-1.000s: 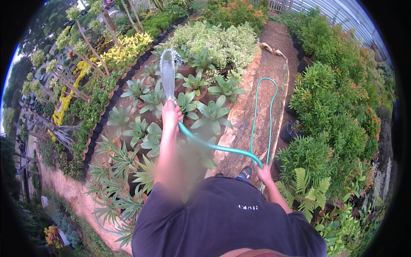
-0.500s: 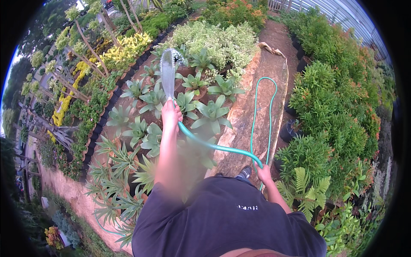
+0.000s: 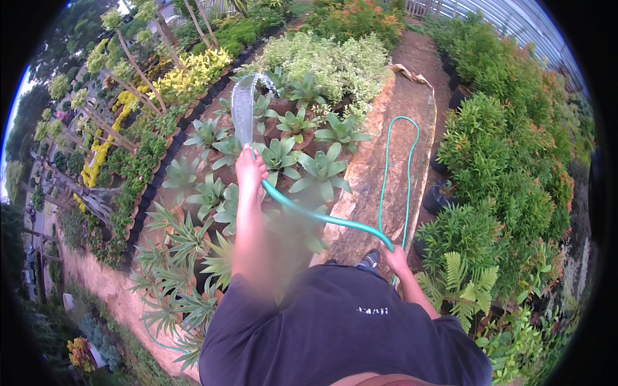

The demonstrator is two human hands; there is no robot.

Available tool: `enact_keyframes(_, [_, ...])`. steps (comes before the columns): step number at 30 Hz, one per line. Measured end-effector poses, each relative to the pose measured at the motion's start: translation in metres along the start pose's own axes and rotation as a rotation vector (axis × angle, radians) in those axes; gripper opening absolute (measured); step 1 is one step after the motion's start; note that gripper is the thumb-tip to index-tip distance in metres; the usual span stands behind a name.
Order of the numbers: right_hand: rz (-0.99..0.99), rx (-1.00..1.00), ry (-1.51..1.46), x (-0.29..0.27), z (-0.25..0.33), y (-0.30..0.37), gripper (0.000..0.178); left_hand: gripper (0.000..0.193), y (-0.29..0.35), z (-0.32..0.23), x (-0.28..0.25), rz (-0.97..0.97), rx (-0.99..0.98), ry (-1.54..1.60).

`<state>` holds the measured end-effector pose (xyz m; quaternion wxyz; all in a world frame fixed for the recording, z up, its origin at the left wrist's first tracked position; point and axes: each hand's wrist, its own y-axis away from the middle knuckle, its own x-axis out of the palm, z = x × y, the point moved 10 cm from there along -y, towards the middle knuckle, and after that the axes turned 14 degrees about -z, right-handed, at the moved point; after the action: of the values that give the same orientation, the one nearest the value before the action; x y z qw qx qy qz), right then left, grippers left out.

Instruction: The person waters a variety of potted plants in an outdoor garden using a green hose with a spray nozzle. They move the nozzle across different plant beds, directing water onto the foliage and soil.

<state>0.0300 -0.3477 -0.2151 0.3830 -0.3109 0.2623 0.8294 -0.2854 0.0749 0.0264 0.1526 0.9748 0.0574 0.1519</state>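
Arcing green hose (image 3: pixel 335 220), water spraying

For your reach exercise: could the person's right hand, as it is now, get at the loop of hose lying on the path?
Probably yes. The right hand already grips the green hose, whose loop on the dirt path has nothing lying across it, though it lies farther ahead, so a step or bend seems needed.

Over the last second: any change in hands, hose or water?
Nothing visibly changed. The left hand still grips the green hose end, spraying a water arc over the rosette plants; the right hand still holds the hose lower down.
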Motion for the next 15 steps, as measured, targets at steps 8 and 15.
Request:
enact_keyframes(8, [0.131, 0.018, -0.121, 0.022, 0.023, -0.022, 0.051, 0.03, -0.001, -0.034, -0.011, -0.015, 0.075, 0.007])
enact_keyframes(15, [0.216, 0.056, 0.019, 0.008, 0.045, -0.063, 0.047, 0.03, -0.018, -0.035, 0.008, -0.067, 0.1, 0.005])
